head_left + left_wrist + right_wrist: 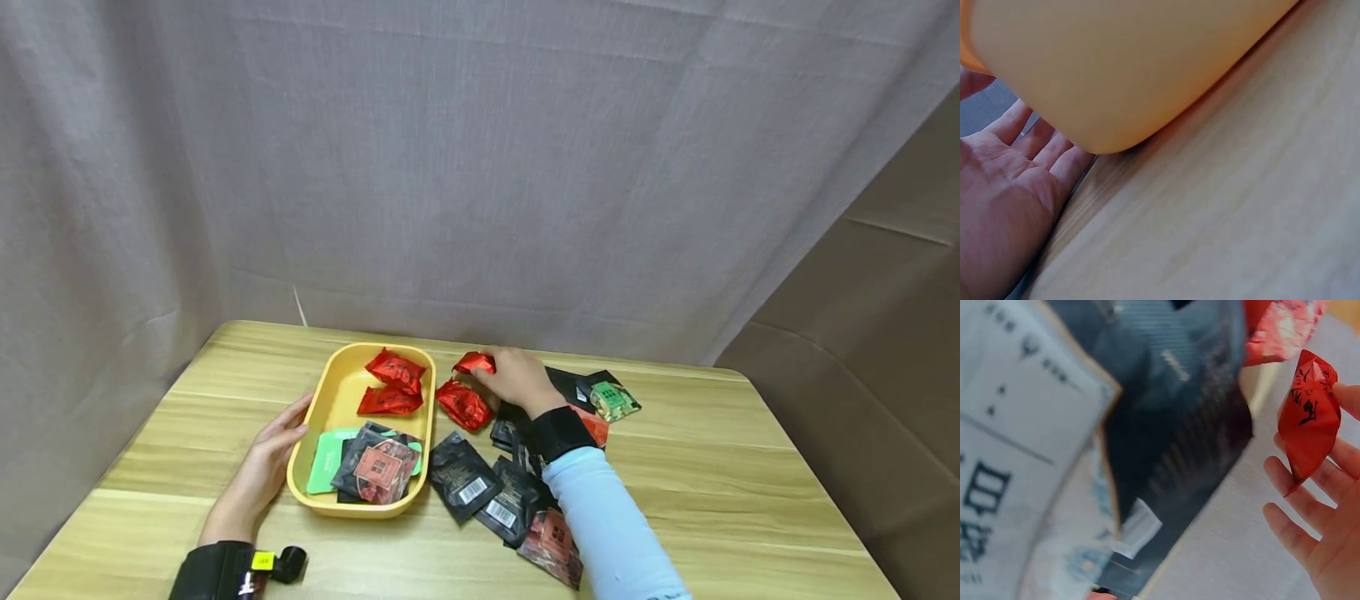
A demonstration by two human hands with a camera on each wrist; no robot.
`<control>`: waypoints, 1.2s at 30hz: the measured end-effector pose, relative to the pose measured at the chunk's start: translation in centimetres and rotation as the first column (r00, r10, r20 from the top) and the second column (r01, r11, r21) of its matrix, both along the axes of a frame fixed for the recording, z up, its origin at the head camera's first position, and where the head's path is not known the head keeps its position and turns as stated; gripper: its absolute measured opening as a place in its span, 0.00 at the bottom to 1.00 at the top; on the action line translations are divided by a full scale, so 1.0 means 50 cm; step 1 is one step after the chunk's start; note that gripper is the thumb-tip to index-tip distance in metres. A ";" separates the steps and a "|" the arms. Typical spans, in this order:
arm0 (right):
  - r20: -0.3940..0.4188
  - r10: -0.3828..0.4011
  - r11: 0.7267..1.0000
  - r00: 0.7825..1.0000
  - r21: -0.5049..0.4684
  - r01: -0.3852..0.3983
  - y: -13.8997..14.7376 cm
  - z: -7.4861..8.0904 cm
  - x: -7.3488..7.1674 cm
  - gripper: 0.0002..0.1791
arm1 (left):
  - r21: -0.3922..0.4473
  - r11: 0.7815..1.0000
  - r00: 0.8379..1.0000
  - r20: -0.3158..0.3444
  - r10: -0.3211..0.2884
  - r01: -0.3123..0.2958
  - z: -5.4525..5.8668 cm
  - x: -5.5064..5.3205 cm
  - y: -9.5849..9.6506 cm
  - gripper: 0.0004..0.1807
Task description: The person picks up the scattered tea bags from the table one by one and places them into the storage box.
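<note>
My right hand [517,379] pinches a red foil packet [472,362] between thumb and fingers, just right of the yellow tray [362,511]. Dark lettering runs across the held packet in the right wrist view. Directly below it on the table lies another red foil packet [465,406]. My left hand [264,467] touches the tray's left side with its fingers extended along the wall [1116,81]. Inside the tray, two red foil packets [395,371] lie at the far end, while green sachets [325,462] and black sachets with a pink label [379,467] overlap at the near end.
Several black sachets [463,479] are scattered right of the tray, partly under my right forearm. A sachet with a green label [613,398] lies farther right. Behind the wooden table [712,483] hangs a grey cloth [480,183].
</note>
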State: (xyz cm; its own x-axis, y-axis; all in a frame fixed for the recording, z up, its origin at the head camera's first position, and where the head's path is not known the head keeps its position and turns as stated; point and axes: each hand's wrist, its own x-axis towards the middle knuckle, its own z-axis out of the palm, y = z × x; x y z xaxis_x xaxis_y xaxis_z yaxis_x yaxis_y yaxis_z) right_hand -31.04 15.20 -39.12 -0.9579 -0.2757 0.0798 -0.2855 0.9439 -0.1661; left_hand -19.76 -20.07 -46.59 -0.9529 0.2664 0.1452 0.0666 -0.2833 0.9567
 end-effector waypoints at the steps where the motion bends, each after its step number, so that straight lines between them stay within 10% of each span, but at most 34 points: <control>1: -0.016 0.002 1.000 1.000 -0.006 -0.002 0.000 0.003 0.003 0.28 | 0.000 1.000 1.000 -0.001 -0.001 0.001 0.000 0.000 0.000 0.31; 17: -0.327 0.204 0.974 0.923 -0.022 -0.224 -0.054 0.073 0.122 0.24 | 0.008 1.000 1.000 -0.010 -0.017 0.017 -0.005 -0.003 0.002 0.31; 36: -0.307 0.561 0.826 0.769 0.147 -0.544 -0.169 0.037 0.251 0.26 | 0.000 1.000 1.000 -0.009 -0.009 0.009 -0.003 -0.006 0.002 0.31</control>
